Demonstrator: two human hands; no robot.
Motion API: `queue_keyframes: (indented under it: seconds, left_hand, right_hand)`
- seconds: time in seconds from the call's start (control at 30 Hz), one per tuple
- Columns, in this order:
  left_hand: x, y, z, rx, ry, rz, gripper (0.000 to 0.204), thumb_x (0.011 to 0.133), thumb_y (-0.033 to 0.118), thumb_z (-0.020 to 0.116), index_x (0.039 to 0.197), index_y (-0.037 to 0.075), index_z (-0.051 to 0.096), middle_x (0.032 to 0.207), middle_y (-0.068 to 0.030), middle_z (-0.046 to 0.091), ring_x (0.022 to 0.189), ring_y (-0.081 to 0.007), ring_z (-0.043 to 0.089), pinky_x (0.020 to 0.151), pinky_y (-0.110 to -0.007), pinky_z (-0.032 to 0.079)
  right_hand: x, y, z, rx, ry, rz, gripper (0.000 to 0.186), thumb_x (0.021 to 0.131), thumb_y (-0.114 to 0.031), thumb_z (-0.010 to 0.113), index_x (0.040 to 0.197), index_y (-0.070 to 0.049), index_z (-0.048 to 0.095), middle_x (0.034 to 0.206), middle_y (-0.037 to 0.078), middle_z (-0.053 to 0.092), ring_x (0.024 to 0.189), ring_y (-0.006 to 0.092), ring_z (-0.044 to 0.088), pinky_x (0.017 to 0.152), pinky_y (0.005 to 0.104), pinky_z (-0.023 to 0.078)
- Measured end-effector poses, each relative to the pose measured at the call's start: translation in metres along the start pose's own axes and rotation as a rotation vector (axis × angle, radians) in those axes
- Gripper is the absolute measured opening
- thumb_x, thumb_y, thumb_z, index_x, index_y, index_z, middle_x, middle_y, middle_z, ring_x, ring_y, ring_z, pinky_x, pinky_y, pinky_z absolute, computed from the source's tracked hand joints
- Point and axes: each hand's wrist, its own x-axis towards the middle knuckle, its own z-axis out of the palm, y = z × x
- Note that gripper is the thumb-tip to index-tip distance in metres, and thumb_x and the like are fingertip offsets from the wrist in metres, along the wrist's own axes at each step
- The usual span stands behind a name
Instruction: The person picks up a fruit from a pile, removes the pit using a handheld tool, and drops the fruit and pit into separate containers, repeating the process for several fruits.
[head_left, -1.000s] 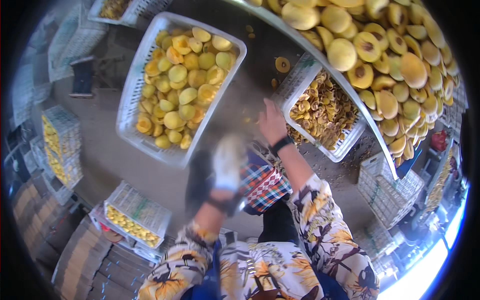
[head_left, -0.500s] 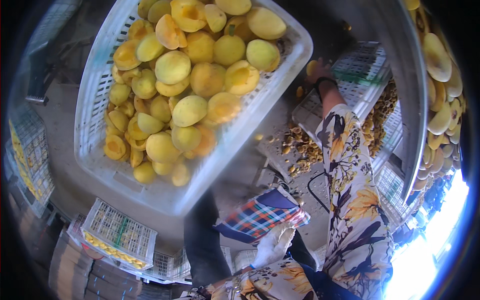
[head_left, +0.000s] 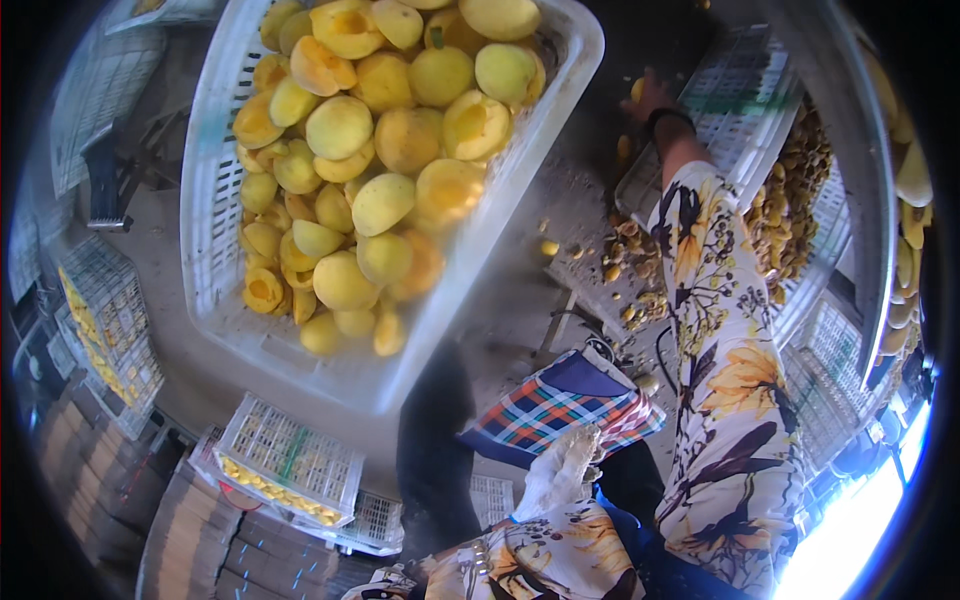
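My right hand (head_left: 656,99), in a dark wristband and floral sleeve, reaches out to the far right. A small yellow peach piece (head_left: 637,90) is at its fingertips and looks held. Beside that hand stands a white slatted crate (head_left: 735,95). My left hand (head_left: 557,474) wears a soiled white glove and rests low near my lap, by a plaid-covered pad (head_left: 570,400). How its fingers lie is unclear, and nothing shows plainly in them. Pitted yellow peach halves (head_left: 383,200) fill a large white basket (head_left: 225,325) on the left.
Brown pits and scraps (head_left: 790,220) lie in and around the right-hand crates. More peach halves (head_left: 912,185) sit in a container at the far right edge. Stacked crates of yellow fruit (head_left: 290,455) stand lower left. A dark trouser leg (head_left: 437,450) is below the basket.
My view has shifted, so the basket and crates sit differently in it. My right hand has moved slightly farther out, the yellow piece still at its fingers. The gloved left hand stays low.
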Motion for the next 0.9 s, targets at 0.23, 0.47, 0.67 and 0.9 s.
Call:
queue_keyframes:
  seconds: [0.23,0.47,0.67,0.9]
  left_hand:
    - [0.017,-0.006,-0.026,0.063,0.091,0.019,0.037,0.09,0.024,0.046,0.116,-0.002,0.048,0.1,-0.0095,0.058,0.084,-0.0155,0.056,0.074,-0.027,0.045]
    - [0.029,-0.005,0.006,0.137,0.018,0.279,0.028,0.09,0.024,0.049,0.107,0.001,0.054,0.085,0.0011,0.057,0.07,-0.005,0.05,0.063,-0.02,0.044]
    - [0.055,-0.016,-0.015,-0.096,0.053,0.349,0.018,0.086,0.014,0.054,0.101,0.005,0.057,0.092,-0.0026,0.059,0.079,-0.0122,0.057,0.065,-0.024,0.048]
    - [0.045,-0.017,-0.017,0.154,0.061,0.491,0.024,0.085,0.024,0.056,0.101,0.006,0.054,0.083,0.0007,0.059,0.065,-0.0051,0.054,0.048,-0.017,0.042]
  right_hand:
    - [-0.003,-0.06,0.036,0.143,-0.132,-0.079,0.072,0.071,-0.033,0.066,0.13,-0.017,0.027,0.134,0.02,0.03,0.113,0.0402,0.043,0.093,0.0467,0.037]
    - [-0.077,-0.036,0.036,-0.177,0.037,-0.235,0.068,0.067,-0.027,0.066,0.124,-0.005,0.036,0.12,0.022,0.046,0.113,0.0328,0.045,0.094,0.0412,0.037]
    - [-0.238,-0.065,-0.117,0.795,-0.261,-0.177,0.073,0.069,-0.02,0.064,0.129,0.002,0.028,0.121,0.022,0.044,0.109,0.0334,0.046,0.092,0.0379,0.039]
    - [-0.371,0.031,-0.242,0.72,0.434,-0.518,0.078,0.065,-0.008,0.066,0.129,0.004,0.023,0.12,0.023,0.041,0.109,0.0371,0.045,0.092,0.0377,0.04]
